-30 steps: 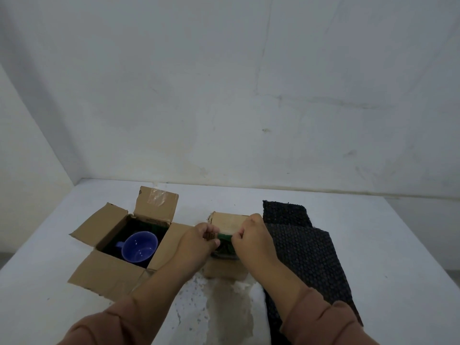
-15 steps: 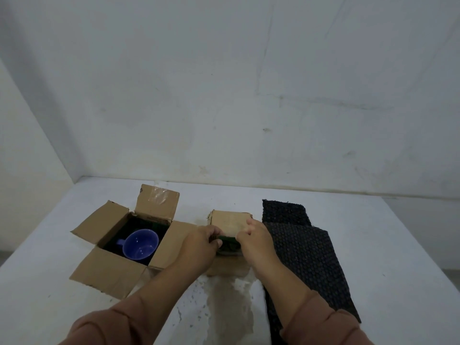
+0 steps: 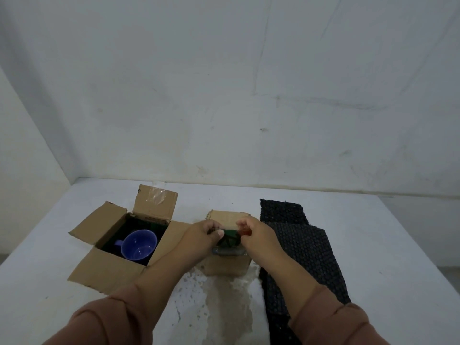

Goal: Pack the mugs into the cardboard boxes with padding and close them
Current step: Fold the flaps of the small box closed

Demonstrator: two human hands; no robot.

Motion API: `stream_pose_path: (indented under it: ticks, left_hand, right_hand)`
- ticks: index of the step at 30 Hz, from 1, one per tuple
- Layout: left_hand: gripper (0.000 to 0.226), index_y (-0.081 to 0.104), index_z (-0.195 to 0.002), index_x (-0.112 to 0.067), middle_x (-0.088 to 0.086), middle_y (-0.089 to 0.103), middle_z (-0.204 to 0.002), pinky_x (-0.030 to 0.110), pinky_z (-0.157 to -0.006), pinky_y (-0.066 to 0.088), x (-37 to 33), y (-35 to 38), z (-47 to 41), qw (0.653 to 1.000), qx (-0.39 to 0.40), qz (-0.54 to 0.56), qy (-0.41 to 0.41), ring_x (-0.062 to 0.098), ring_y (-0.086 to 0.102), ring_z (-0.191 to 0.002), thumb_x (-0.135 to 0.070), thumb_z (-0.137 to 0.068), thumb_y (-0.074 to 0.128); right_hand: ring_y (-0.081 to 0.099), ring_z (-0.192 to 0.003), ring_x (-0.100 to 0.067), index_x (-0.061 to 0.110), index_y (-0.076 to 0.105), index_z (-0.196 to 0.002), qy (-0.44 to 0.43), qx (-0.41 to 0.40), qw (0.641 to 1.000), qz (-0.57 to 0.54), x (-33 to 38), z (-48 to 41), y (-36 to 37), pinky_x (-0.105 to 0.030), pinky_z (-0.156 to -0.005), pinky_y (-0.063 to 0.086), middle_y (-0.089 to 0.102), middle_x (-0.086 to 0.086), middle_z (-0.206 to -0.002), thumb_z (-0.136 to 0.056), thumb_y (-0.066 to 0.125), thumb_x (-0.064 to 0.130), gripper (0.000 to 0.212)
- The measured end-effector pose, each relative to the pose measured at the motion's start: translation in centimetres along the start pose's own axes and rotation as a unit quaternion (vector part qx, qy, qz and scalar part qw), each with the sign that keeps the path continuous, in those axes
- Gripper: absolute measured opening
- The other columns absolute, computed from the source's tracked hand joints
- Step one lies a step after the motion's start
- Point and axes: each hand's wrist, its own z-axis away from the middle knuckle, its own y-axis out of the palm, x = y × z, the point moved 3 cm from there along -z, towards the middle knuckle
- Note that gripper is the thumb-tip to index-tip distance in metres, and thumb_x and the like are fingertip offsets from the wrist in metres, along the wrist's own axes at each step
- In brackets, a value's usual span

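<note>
Dark printed strip along the back flap of the open box (image 3: pixel 107 272), too small to read; clear tape (image 3: pixel 158 195) on that flap. Blue mug (image 3: pixel 139 245) sits upright inside on dark lining. Left hand (image 3: pixel 202 235) and right hand (image 3: pixel 254 232) both pinch the dark green padding (image 3: pixel 230 239) over the small box (image 3: pixel 226 266), fingers curled. A grey rounded thing (image 3: pixel 227 252) shows in the opening, identity unclear. Black padding sheets (image 3: pixel 303 247) lie just right of it on the table (image 3: pixel 385 245). Versus half a second ago, both hands sit slightly higher and the grey thing shows more.
</note>
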Motion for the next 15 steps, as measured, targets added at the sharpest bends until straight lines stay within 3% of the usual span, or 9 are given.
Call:
stream_pose_path:
  ticks: [2,5,10,15]
  left_hand:
    - [0.019,0.065,-0.099,-0.008,0.012,0.066,-0.096,0.036,-0.077,0.051,0.10,0.07,-0.27,1.000,-0.010,-0.007,-0.004,0.025,0.060,-0.089,-0.022,-0.095,0.053]
    - [0.021,0.064,-0.096,-0.008,0.008,0.064,-0.090,0.029,-0.067,0.047,0.17,-0.07,-0.63,1.000,-0.010,-0.001,-0.016,0.020,0.057,-0.081,-0.025,-0.095,0.052]
    - [0.026,0.064,-0.092,-0.005,0.008,0.061,-0.082,0.024,-0.057,0.041,-0.07,-0.22,-0.92,1.000,0.000,0.012,-0.023,0.016,0.052,-0.069,-0.028,-0.096,0.051]
    - [0.024,0.062,-0.081,-0.012,0.006,0.059,-0.077,0.022,-0.054,0.039,0.02,-0.38,-1.10,0.999,0.005,0.024,-0.022,0.015,0.051,-0.066,-0.029,-0.096,0.052]
  right_hand:
    - [0.052,-0.093,-0.011,0.018,0.057,-0.121,-0.014,-0.004,1.000,0.013,0.06,-0.12,0.19,-0.019,-0.072,0.041,0.062,-0.006,-0.116,-0.088,0.046,0.000,0.039]
    - [0.054,-0.092,-0.011,0.020,0.059,-0.118,-0.039,-0.005,0.999,0.004,-0.04,-0.29,0.26,-0.012,-0.065,0.041,0.064,-0.005,-0.110,-0.088,0.047,0.001,0.038]
    - [0.054,-0.075,-0.009,0.023,0.056,-0.120,-0.069,-0.002,0.997,-0.023,-0.15,-0.43,-0.05,-0.008,-0.060,0.039,0.056,0.012,-0.080,-0.088,0.052,0.008,0.035]
    - [0.053,-0.070,-0.008,0.022,0.063,-0.108,-0.106,-0.026,0.994,-0.004,-0.30,-0.87,-0.10,-0.007,-0.059,0.038,0.058,0.009,-0.078,-0.089,0.056,0.012,0.023]
